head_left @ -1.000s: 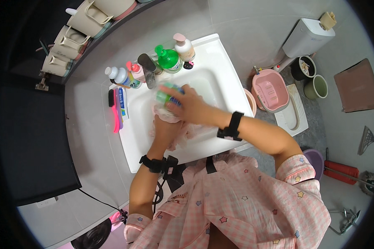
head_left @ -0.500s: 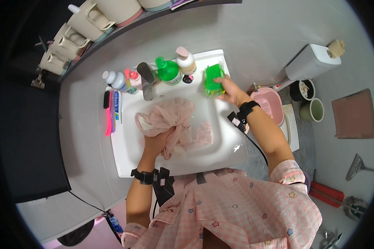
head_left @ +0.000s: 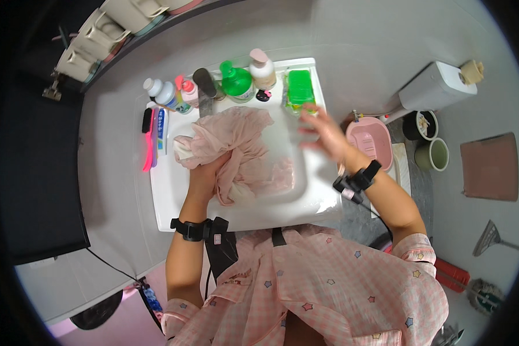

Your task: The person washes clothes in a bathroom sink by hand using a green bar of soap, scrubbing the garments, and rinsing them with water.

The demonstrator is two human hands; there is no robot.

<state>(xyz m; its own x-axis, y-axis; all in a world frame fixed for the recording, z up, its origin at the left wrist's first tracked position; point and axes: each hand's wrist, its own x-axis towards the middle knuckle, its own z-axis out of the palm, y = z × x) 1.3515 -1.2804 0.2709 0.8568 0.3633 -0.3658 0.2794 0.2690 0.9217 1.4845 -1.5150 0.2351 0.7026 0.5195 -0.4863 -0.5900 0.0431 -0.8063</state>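
My left hand point(head_left: 203, 180) is closed round a bunched, wet pink cloth point(head_left: 236, 135) above the white sink basin point(head_left: 199, 212). Part of the cloth hangs into cloudy water, and its folds hide most of my fingertips. At the sink's back right corner a green bar of soap point(head_left: 300, 87) lies on a crumpled clear wrapper. Just in front of it, my right hand point(head_left: 327, 135) is empty, fingers spread and a little blurred by motion.
Along the sink's back rim stand a grey faucet point(head_left: 204, 86), a green pump bottle point(head_left: 236, 83), a white pump bottle point(head_left: 262, 70) and other bottles. A pink brush point(head_left: 148, 141) lies on the left rim. Right of the sink are a pink tub point(head_left: 370, 141) and bins.
My right hand has let go of the green soap and drawn back toward me, its fingers spreading. The soap rests on the corner. My left hand still grips the cloth, which sits slightly further left.
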